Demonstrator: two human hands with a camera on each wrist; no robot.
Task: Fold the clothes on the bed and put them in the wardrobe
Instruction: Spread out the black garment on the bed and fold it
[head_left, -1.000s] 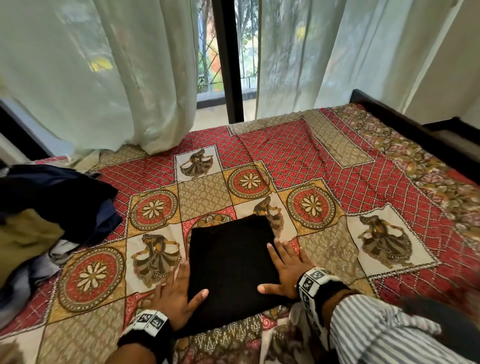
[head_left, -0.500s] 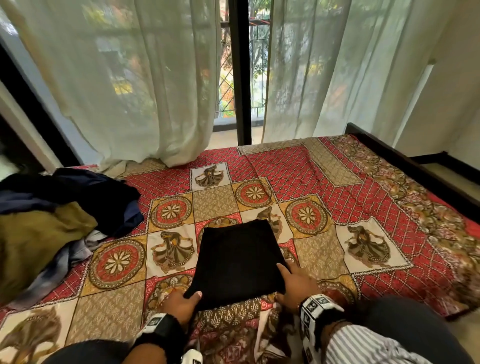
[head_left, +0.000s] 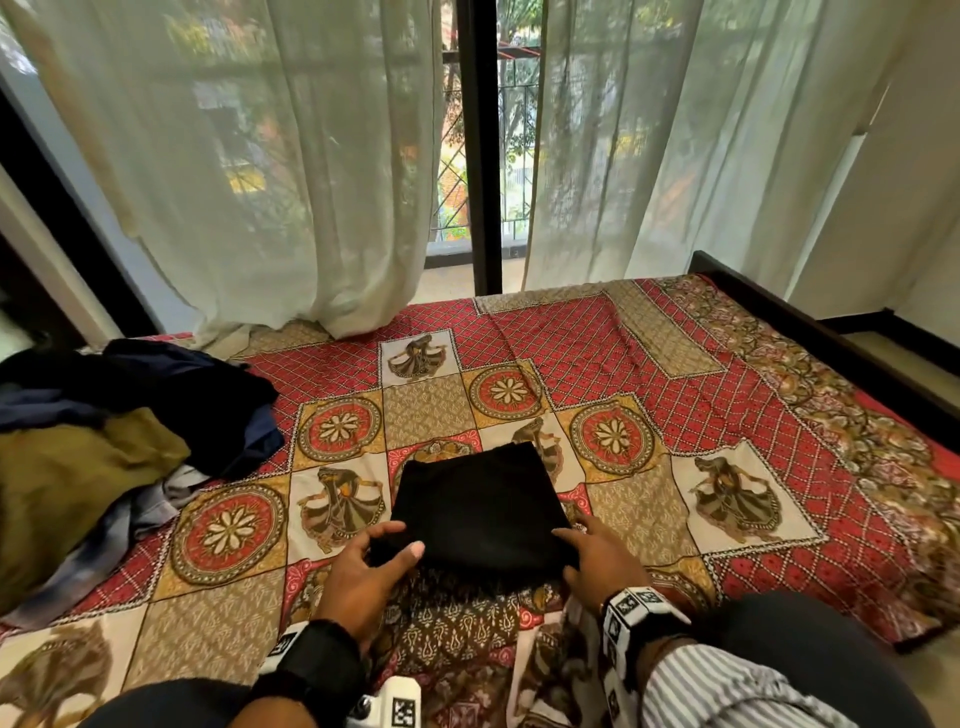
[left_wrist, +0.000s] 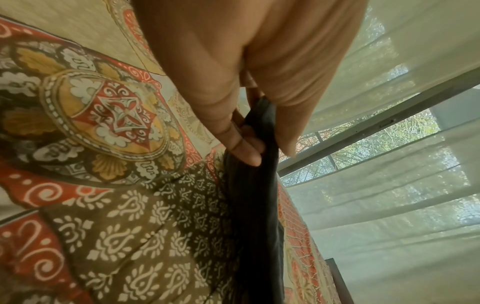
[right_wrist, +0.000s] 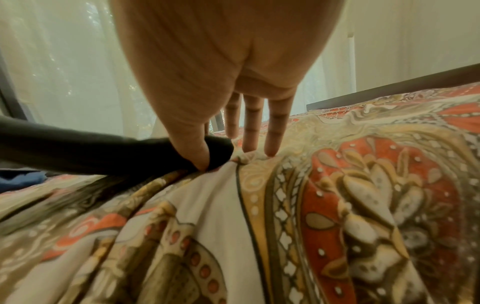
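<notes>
Folded black garment (head_left: 480, 501) — flat square on the patterned bedspread (head_left: 649, 364); unfolded clothes pile (head_left: 104, 441) at left

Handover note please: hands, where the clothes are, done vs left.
Left hand pinches the near left corner of the folded black garment. Right hand: thumb under the near right corner, other fingers straight on the bedspread. Garment is folded, near edge lifted. Unfolded pile lies at the bed's left. Left: carry the garment to the wardrobe (not in view), fold the pile.
</notes>
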